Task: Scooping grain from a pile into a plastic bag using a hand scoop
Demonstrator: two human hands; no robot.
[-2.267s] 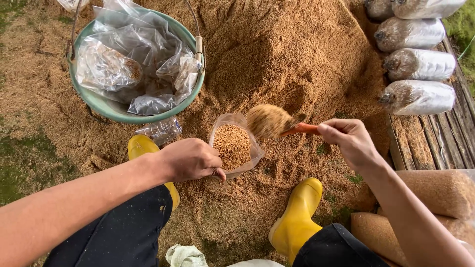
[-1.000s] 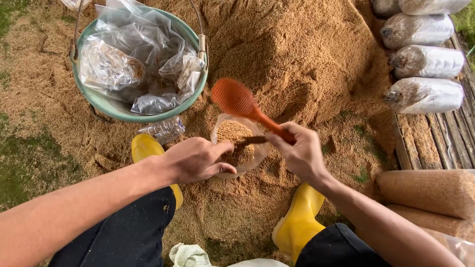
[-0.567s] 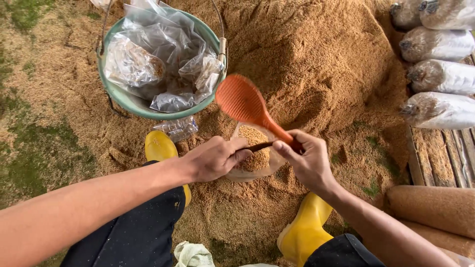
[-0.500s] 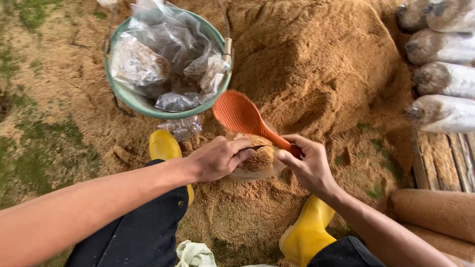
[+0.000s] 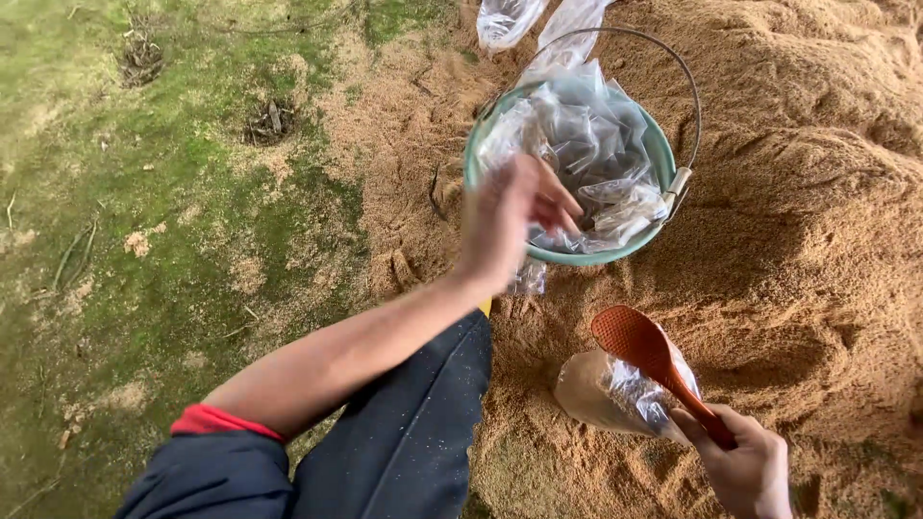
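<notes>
My left hand (image 5: pixel 508 219) hangs blurred over the near rim of a green bucket (image 5: pixel 658 154) stuffed with clear plastic bags (image 5: pixel 588 144); its fingers are apart and hold nothing. Down at the lower right, my right hand (image 5: pixel 745 466) grips the handle of an orange plastic scoop (image 5: pixel 639 344) together with the neck of a clear bag filled with sawdust (image 5: pixel 601 394), which leans on the sawdust heap (image 5: pixel 817 221). The scoop's bowl is empty and points up and left.
Grass and moss (image 5: pixel 163 192) spread to the left of the sawdust. More clear bags (image 5: pixel 524 19) lie beyond the bucket, whose wire handle arches over it. My dark trouser leg (image 5: pixel 404 432) sits at the bottom centre, a bit of yellow boot behind my forearm.
My left hand let go of the bag's mouth and moved up to the bucket. My right hand now holds both scoop and filled bag. The view swung left.
</notes>
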